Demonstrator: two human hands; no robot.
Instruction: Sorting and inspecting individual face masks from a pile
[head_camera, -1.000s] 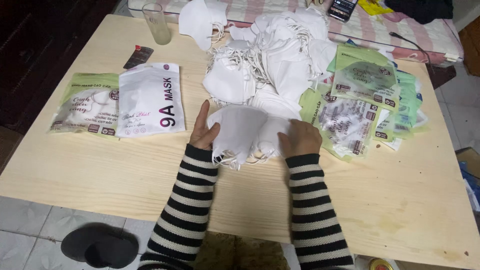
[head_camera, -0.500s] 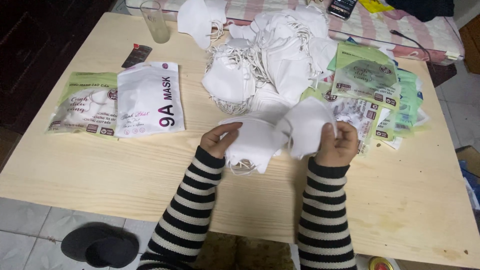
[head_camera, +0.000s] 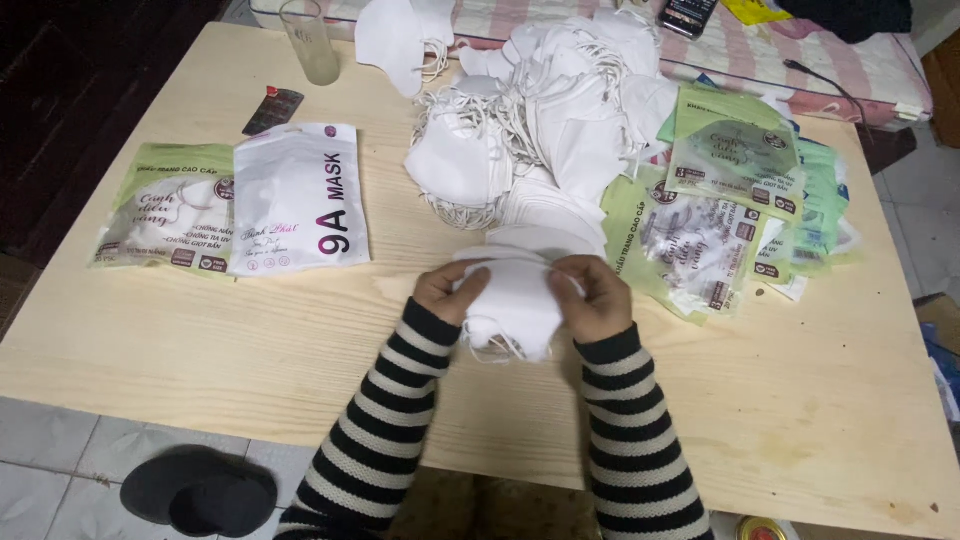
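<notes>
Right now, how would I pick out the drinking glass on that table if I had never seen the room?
Start at the pale wooden table and go to its far left corner. The clear glass stands upright there, left of the heap of white masks. It is the only see-through, upright thing; everything else lies flat.

A home room: a pale wooden table (head_camera: 200, 340) beside a bed with striped bedding (head_camera: 800, 60), tiled floor (head_camera: 60, 460), drinking glass (head_camera: 308, 40)

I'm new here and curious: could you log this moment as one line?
left hand: holds white masks | right hand: holds same stack | mask pile: behind | table: wooden
</notes>
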